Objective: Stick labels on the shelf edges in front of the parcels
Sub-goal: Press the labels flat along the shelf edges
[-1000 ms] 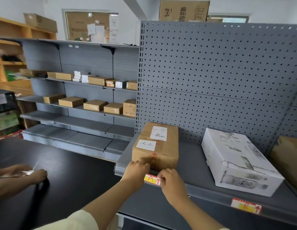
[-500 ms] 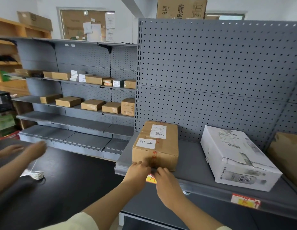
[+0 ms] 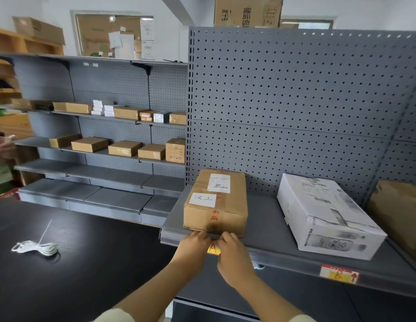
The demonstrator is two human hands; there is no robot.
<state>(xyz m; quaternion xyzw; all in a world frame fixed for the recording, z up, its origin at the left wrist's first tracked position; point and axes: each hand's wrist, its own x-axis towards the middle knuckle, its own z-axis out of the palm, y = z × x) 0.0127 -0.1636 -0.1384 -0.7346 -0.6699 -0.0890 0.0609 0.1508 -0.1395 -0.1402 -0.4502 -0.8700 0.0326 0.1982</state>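
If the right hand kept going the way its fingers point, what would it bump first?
Probably the front of the brown cardboard parcel: the right hand points its fingers up at it from the shelf edge below. Depth is unclear.

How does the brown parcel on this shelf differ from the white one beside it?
The brown parcel is plain cardboard with red-printed tape; the white parcel is bigger, with grey bottle pictures. The left hand and right hand touch the brown parcel's label; the white parcel's label sits untouched. Both lie flat on the grey shelf.

White walls (image 3: 51, 5) rise behind grey pegboard panels (image 3: 295, 89).
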